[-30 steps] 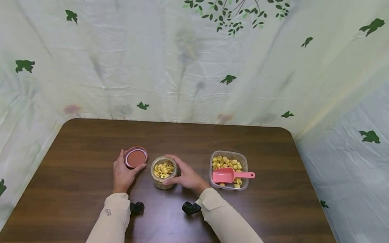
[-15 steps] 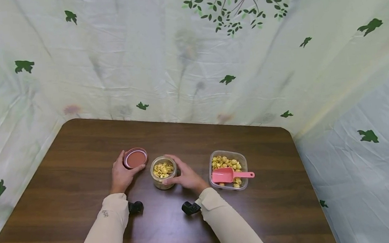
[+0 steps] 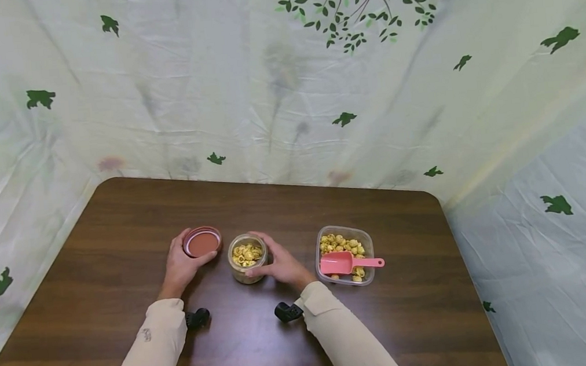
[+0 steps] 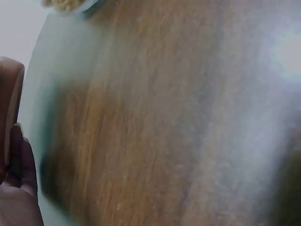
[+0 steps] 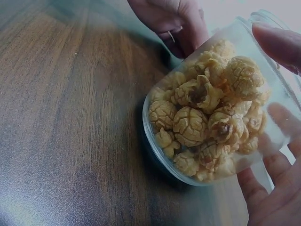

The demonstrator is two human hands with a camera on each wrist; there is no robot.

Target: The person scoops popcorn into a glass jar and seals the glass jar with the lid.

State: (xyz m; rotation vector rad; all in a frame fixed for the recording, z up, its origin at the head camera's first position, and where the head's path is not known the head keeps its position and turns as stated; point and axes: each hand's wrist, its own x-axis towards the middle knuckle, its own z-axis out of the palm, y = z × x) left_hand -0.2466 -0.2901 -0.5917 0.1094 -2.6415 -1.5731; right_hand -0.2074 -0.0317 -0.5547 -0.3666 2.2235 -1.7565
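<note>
A reddish-brown jar lid [image 3: 202, 241], inner side up, is held at its left edge by my left hand [image 3: 179, 268], thumb on the near side and fingers round the far side. Just right of it stands a clear jar [image 3: 243, 277] with caramel popcorn [image 3: 247, 255] inside, its mouth uncovered. My right hand [image 3: 284, 263] grips the jar from the right. In the right wrist view, the popcorn [image 5: 207, 113] shows through the jar wall, with thumb and fingers on either side of it. Whether the lid touches the table, I cannot tell.
To the right, a clear plastic tub [image 3: 368, 240] holds more popcorn, and a pink scoop [image 3: 338, 264] lies across it with its handle over the right rim. The brown wooden table [image 3: 414, 312] meets a leaf-printed curtain [image 3: 243, 94] at its far edge.
My left hand has shifted slightly left and nearer to the body, taking the lid with it, and the left forearm has swung left. The right hand and the jar stay in place.
</note>
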